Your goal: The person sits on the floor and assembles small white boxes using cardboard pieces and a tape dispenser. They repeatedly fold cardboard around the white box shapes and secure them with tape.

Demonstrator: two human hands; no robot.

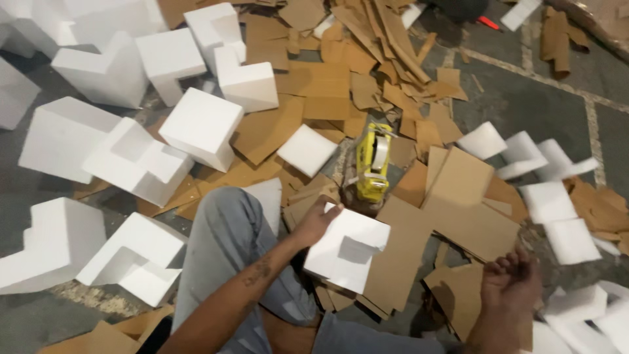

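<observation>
Left hand (317, 221): at frame centre, fingers curled over the left edge of a white foam corner block (347, 248), gripping it.
Foam corner block: held just above the cardboard sheets (452, 210), lower centre of the frame, its notch facing up and right.
Right hand: not in the picture, so I cannot tell how it stands.
Forearm: comes in from the bottom edge, crossing a knee in light jeans (226, 252).
Bare foot (511, 282): lower right, resting on brown cardboard.
Tape dispenser (373, 162): yellow, upright, just above the held block, among cardboard scraps.
Foam pile (131, 98): many white corner pieces spread over the left half and upper left.
More foam pieces (557, 210): right side, near the foot.
Floor (524, 98): grey concrete, bare patch at upper right.
</observation>
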